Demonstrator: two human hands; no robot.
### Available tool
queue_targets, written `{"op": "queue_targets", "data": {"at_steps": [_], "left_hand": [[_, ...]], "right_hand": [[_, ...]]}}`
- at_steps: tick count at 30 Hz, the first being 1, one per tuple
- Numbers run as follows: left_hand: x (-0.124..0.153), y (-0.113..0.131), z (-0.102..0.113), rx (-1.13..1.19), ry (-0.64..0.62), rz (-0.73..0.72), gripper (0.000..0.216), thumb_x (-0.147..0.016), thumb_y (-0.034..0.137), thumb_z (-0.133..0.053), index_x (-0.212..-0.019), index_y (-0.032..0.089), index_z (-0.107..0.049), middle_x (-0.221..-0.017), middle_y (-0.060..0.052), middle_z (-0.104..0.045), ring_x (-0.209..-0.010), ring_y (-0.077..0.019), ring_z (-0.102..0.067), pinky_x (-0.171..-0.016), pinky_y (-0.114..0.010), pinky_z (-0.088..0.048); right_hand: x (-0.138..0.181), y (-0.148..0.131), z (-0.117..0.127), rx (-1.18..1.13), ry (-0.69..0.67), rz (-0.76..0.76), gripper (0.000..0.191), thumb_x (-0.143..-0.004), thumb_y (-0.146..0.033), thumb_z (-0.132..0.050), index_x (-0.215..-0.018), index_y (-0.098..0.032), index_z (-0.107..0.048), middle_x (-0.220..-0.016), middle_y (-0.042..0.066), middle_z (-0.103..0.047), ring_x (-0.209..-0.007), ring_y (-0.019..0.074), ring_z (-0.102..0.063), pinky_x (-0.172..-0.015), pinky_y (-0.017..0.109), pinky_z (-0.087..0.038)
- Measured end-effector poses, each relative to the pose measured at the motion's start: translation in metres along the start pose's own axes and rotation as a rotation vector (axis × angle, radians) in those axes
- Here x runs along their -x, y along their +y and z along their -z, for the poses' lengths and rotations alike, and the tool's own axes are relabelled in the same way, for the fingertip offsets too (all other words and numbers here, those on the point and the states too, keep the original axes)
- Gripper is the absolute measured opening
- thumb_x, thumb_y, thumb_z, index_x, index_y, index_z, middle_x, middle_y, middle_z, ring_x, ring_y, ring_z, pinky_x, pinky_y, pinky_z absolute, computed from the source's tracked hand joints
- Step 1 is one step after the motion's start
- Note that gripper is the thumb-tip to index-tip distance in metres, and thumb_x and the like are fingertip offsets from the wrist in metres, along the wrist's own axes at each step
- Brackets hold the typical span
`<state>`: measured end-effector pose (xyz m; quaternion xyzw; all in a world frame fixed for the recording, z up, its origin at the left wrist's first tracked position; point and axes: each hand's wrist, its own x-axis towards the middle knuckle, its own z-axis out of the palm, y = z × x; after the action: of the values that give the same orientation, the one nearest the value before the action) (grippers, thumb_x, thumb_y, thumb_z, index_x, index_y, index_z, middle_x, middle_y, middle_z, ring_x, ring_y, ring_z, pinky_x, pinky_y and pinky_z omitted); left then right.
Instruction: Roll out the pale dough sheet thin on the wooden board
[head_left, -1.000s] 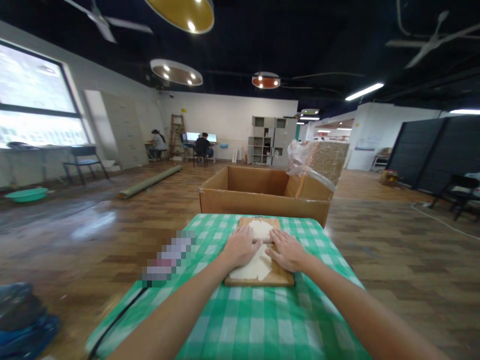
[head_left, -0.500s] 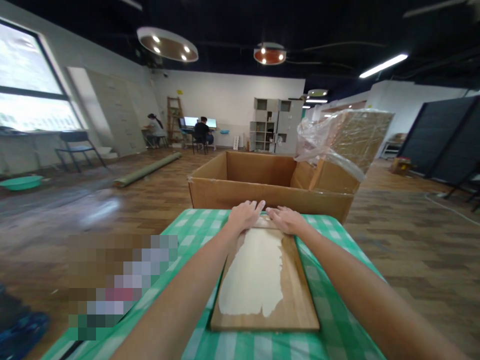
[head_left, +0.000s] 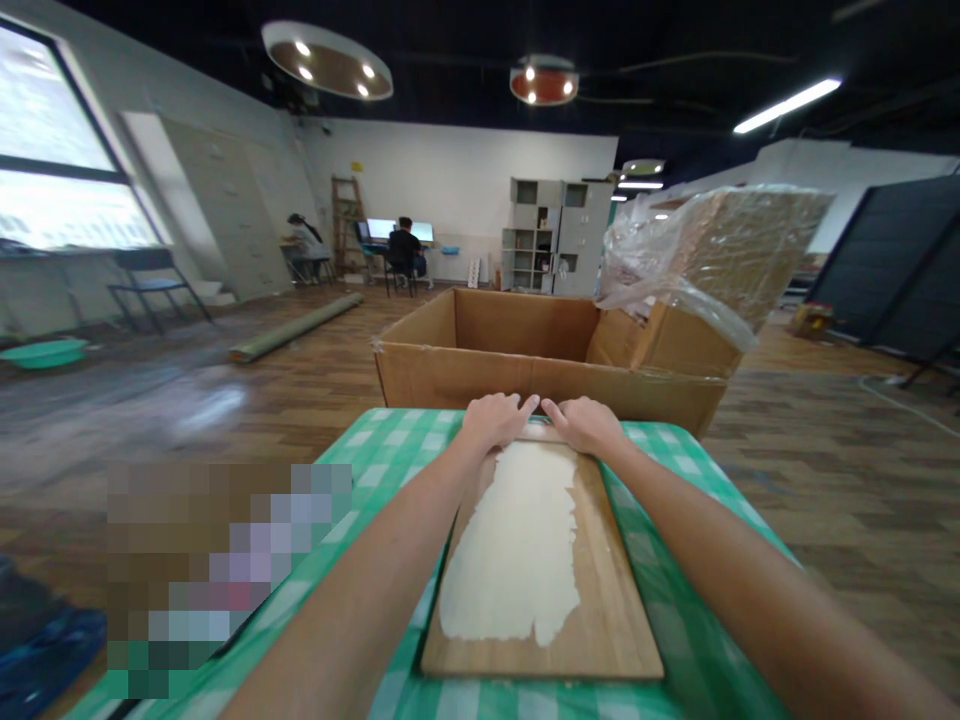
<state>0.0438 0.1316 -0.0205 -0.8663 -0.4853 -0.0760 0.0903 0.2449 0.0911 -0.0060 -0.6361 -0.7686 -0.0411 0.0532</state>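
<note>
A wooden cutting board (head_left: 611,620) lies on a table with a green-and-white checked cloth (head_left: 375,455). A long, thin sheet of pale dough (head_left: 517,545) is spread along the board. My left hand (head_left: 495,420) and my right hand (head_left: 586,425) rest palm down side by side at the board's far end, on the far edge of the dough. Their fingers are stretched out flat and their tips almost touch. I cannot see whether anything lies under the palms.
An open cardboard box (head_left: 465,375) stands right behind the table, with a plastic-wrapped package (head_left: 712,260) on its right side. On the wooden floor lie a rolled mat (head_left: 296,328) and a green basin (head_left: 41,352). Two people sit at desks (head_left: 405,250) far back.
Both hands slid from the middle of the board to its far end, and the dough lump was flattened into a long sheet. The view came closer and tilted down.
</note>
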Motion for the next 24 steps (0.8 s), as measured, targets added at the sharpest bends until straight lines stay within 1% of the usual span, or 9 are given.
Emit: {"op": "queue_targets", "data": {"at_steps": [3,7,10,12,15,17,19,22,24], "left_hand": [[0.019,0.008,0.006,-0.026,0.016,-0.001,0.044,-0.108,0.045,-0.027,-0.142,0.036,-0.052,-0.121,-0.013,-0.065,-0.108,-0.0332,-0.066,-0.086,-0.048,-0.052],[0.041,0.018,0.015,-0.016,-0.003,-0.045,0.044,-0.108,0.034,-0.027,-0.145,0.028,-0.050,-0.132,-0.017,-0.062,-0.114,-0.0313,-0.065,-0.088,-0.044,-0.054],[0.055,0.027,0.020,0.000,-0.025,-0.017,0.045,-0.109,0.034,-0.026,-0.146,0.024,-0.050,-0.147,-0.017,-0.055,-0.126,-0.0312,-0.061,-0.096,-0.044,-0.052],[0.066,0.034,0.023,0.035,-0.007,0.035,0.049,-0.109,0.038,-0.025,-0.150,0.021,-0.046,-0.153,-0.018,-0.052,-0.136,-0.0312,-0.055,-0.107,-0.046,-0.046],[0.085,0.038,0.028,0.146,0.019,0.041,0.056,-0.109,0.041,-0.024,-0.155,0.013,-0.040,-0.161,-0.019,-0.043,-0.152,-0.0318,-0.036,-0.121,-0.050,-0.031],[0.100,0.033,0.030,0.285,0.023,0.060,0.059,-0.107,0.041,-0.026,-0.157,0.011,-0.036,-0.165,-0.020,-0.036,-0.156,-0.0303,-0.028,-0.124,-0.048,-0.026],[0.115,0.022,0.032,0.453,0.044,0.133,0.064,-0.105,0.045,-0.032,-0.159,0.011,-0.032,-0.165,-0.019,-0.036,-0.155,-0.0285,-0.031,-0.125,-0.044,-0.026],[0.137,0.003,0.034,0.594,0.066,0.217,0.072,-0.096,0.044,-0.048,-0.160,0.015,-0.032,-0.165,-0.015,-0.039,-0.152,-0.0297,-0.036,-0.124,-0.041,-0.029],[0.150,-0.008,0.037,0.616,0.007,0.213,0.077,-0.090,0.044,-0.055,-0.160,0.018,-0.034,-0.165,-0.012,-0.039,-0.152,-0.0314,-0.037,-0.124,-0.041,-0.029]], "right_hand": [[0.019,-0.008,0.000,0.014,0.029,-0.013,0.081,-0.105,-0.066,-0.009,-0.111,-0.019,-0.075,-0.117,0.017,-0.075,-0.110,0.0315,-0.070,-0.092,0.043,-0.049],[0.045,-0.011,0.004,0.002,0.076,0.084,0.064,-0.108,-0.058,-0.018,-0.126,-0.020,-0.066,-0.128,0.015,-0.070,-0.121,0.0289,-0.064,-0.101,0.043,-0.044],[0.064,-0.009,0.007,-0.037,0.046,0.139,0.057,-0.108,-0.056,-0.024,-0.134,-0.021,-0.061,-0.135,0.014,-0.067,-0.128,0.0279,-0.059,-0.108,0.043,-0.039],[0.076,-0.007,0.008,-0.073,0.036,0.163,0.056,-0.107,-0.058,-0.031,-0.136,-0.021,-0.060,-0.141,0.014,-0.064,-0.131,0.0281,-0.057,-0.109,0.042,-0.037],[0.090,-0.004,0.005,-0.103,0.082,0.215,0.055,-0.105,-0.057,-0.038,-0.136,-0.018,-0.061,-0.149,0.014,-0.058,-0.137,0.0278,-0.051,-0.113,0.041,-0.035],[0.095,-0.003,0.002,-0.109,0.117,0.242,0.052,-0.107,-0.051,-0.036,-0.138,-0.016,-0.060,-0.152,0.014,-0.055,-0.142,0.0261,-0.046,-0.116,0.039,-0.031],[0.097,-0.005,-0.001,-0.109,0.146,0.229,0.050,-0.108,-0.047,-0.034,-0.138,-0.015,-0.059,-0.154,0.014,-0.054,-0.144,0.0251,-0.044,-0.118,0.038,-0.029],[0.096,-0.010,-0.005,-0.109,0.186,0.159,0.049,-0.107,-0.048,-0.036,-0.134,-0.015,-0.061,-0.149,0.015,-0.057,-0.140,0.0260,-0.048,-0.115,0.037,-0.030],[0.095,-0.013,-0.007,-0.112,0.194,0.099,0.048,-0.107,-0.050,-0.038,-0.130,-0.016,-0.062,-0.143,0.016,-0.062,-0.133,0.0275,-0.053,-0.111,0.037,-0.033]]}}
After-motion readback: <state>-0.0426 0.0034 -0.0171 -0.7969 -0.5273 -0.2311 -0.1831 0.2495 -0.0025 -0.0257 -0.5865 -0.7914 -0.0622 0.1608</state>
